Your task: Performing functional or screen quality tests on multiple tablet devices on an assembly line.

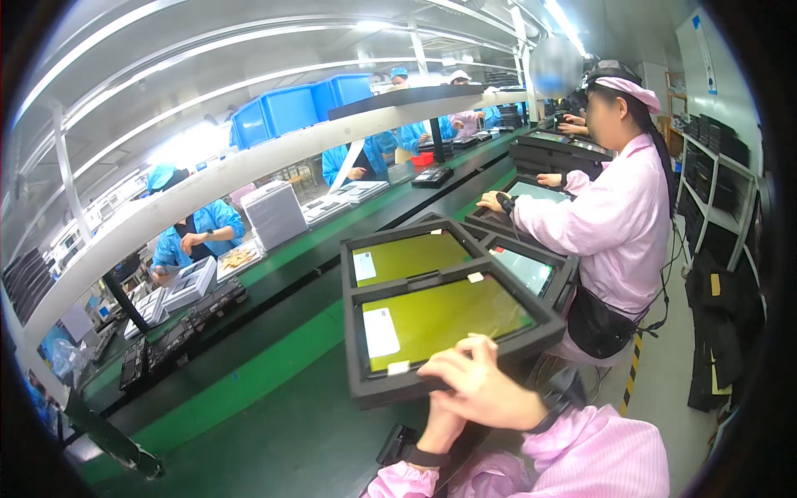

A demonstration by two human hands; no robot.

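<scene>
Just in front of me is a black foam tray [355, 349] with two compartments, each showing a flat panel with a yellow-green face. A white label and small white tabs are on the nearer panel [448, 319]; the farther panel [415, 257] looks alike. My right hand [490, 386] is over the tray's near edge, fingers bent and apart, its fingertips by the nearer panel's lower edge. Whether they touch it, I cannot tell. Beneath it is my left hand [442, 427], its fingers mostly hidden behind the right. Dark bands circle both wrists.
Another tray with a panel [523, 270] sits behind mine. To the right, a co-worker in pink [618, 207] handles a panel. A green conveyor bench [249, 378] runs along the left, with black parts [178, 336] and white trays [189, 282]. A white rail [199, 191] crosses above.
</scene>
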